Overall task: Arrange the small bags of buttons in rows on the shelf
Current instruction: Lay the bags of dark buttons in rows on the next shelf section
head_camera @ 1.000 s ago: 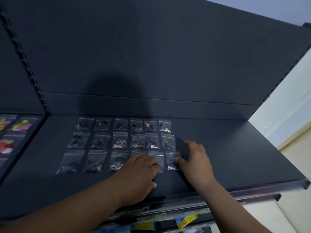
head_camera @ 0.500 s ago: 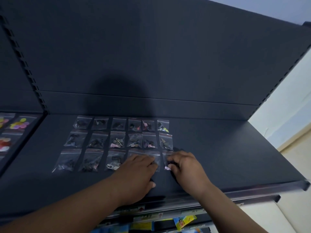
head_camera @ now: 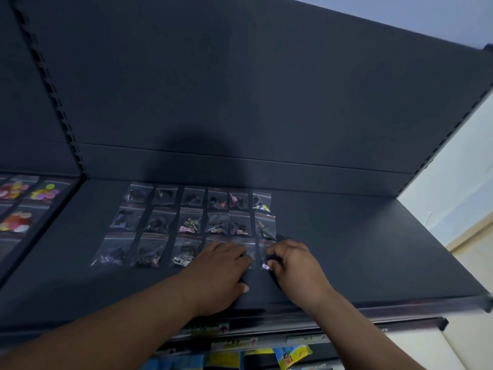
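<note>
Front row, right end: the last bag (head_camera: 265, 251) lies flat on the shelf (head_camera: 373, 252), long axis front to back, in line with the column behind it; the right hand (head_camera: 296, 265) meets it from the near right, fingers curled, thumb and fingertips pinching its near edge; the left hand (head_camera: 221, 271) lies just beside, fingers fairly straight, pressing the neighbouring bag (head_camera: 249, 249) flat. The right hand is nearer, so any squaring nudge looks like its job. The other bags (head_camera: 190, 222) fill three rows behind and to the left; the gap to the neighbour is narrow, an overlap risk. Bright button packets (head_camera: 16, 220) lie well apart, far left.
</note>
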